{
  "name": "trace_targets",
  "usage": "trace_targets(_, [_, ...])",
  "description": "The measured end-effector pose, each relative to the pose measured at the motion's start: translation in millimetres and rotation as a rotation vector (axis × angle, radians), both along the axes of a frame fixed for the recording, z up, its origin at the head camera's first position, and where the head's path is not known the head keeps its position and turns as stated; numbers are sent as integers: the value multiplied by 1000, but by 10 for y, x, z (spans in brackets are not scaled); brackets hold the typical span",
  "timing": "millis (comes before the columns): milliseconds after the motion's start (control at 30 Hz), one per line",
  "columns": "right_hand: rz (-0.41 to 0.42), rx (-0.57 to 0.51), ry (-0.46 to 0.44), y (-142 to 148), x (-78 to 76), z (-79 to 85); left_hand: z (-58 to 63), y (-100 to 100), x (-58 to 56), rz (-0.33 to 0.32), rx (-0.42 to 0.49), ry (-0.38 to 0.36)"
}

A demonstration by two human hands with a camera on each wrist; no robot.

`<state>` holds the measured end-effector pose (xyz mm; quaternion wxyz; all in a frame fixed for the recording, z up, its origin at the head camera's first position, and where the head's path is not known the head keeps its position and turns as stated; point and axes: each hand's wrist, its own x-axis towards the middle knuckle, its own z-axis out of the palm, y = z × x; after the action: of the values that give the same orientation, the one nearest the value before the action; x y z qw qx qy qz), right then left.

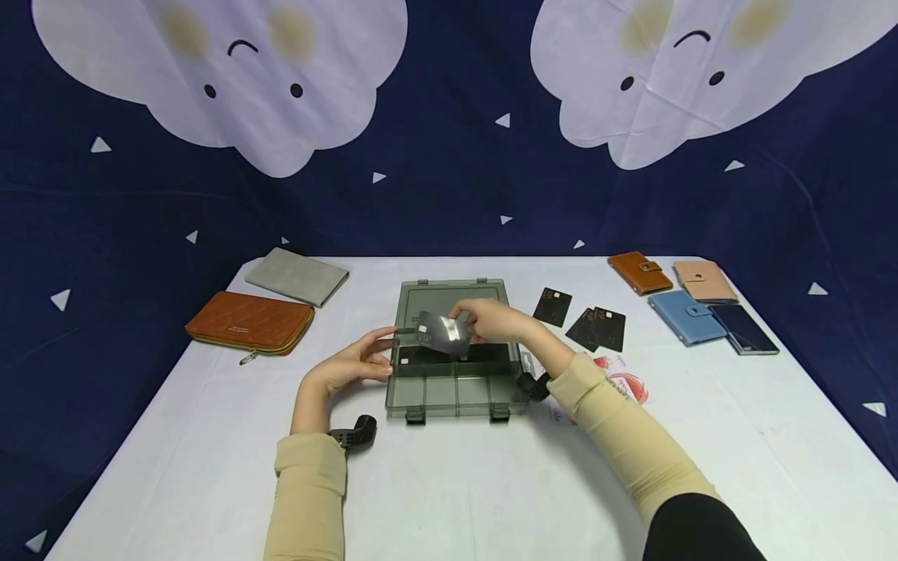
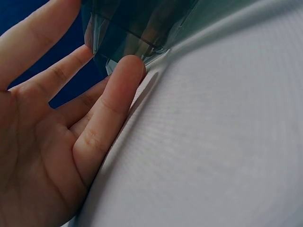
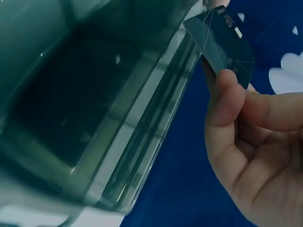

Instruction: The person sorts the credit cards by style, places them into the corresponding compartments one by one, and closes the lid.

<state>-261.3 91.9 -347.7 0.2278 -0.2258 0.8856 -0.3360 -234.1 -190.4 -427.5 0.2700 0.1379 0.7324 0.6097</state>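
A grey-green translucent plastic compartment box (image 1: 435, 395) stands on the table, its lid (image 1: 424, 298) folded back. My right hand (image 1: 494, 321) pinches a black VIP card (image 1: 436, 333) between thumb and fingers, tilted above the box's middle. In the right wrist view the held card (image 3: 222, 45) overlaps the box's edge. Black cards (image 1: 415, 357) lie in the long middle compartment. My left hand (image 1: 351, 365) is at the box's left side, with fairly straight fingertips touching the wall (image 2: 130, 28) in the left wrist view.
Three black cards (image 1: 553, 307) lie right of the box, near a pink-and-white printed sheet (image 1: 627, 383) partly under my right arm. At the far right are brown (image 1: 638, 273), peach (image 1: 705, 280) and blue (image 1: 687, 317) card holders and a dark phone (image 1: 744, 329). A brown zip wallet (image 1: 249, 321) and grey wallet (image 1: 298, 276) lie left.
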Motion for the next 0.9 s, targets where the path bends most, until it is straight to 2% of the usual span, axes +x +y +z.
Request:
trace_targets(233, [34, 32, -56, -209, -49, -21, -3, 3, -4, 5, -2, -7])
trace_targets(400, [55, 85, -66, -311, -46, -81, -2, 1, -3, -1, 4, -10])
trace_targets(733, [119, 246, -16, -341, 1, -148, -15, -3, -15, -7, 4, -10])
trace_targets(900, [123, 236, -53, -316, 11, -137, -26, -12, -20, -10, 0, -4])
